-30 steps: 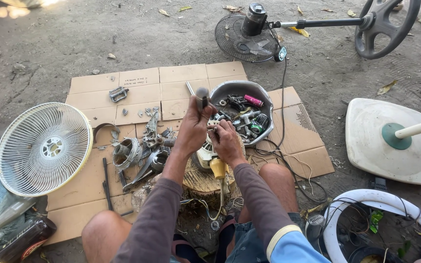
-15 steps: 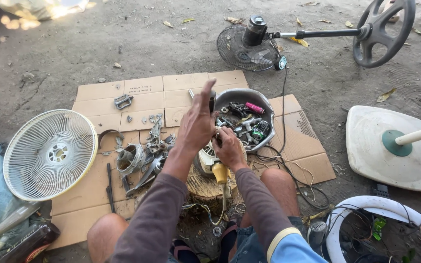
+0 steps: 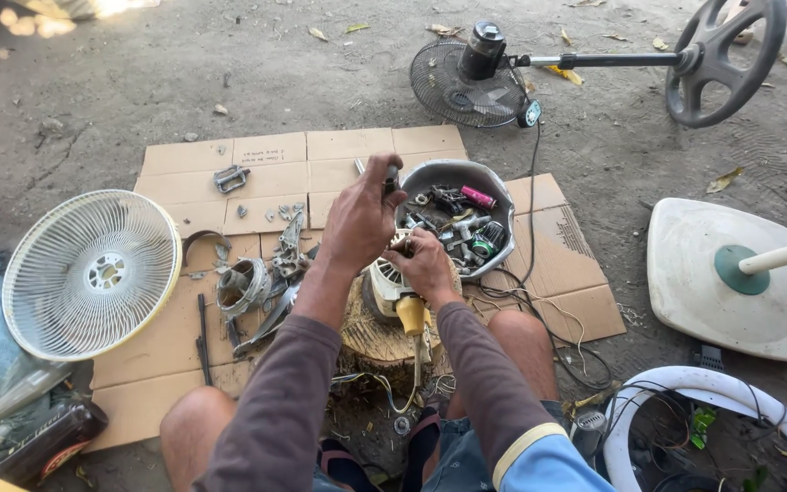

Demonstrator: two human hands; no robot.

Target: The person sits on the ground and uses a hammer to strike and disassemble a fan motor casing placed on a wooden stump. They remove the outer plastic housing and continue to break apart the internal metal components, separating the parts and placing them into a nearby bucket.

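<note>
Here, two hands (image 3: 393, 241) work one motor (image 3: 389, 282).

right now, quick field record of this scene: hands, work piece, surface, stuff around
left hand: raised, gripping a dark tool handle
right hand: steadying a white fan motor
support: wood stump between the knees
surface: flattened cardboard on dirt
left side: white fan grille
ahead: bowl of small parts
right side: white fan base
</note>
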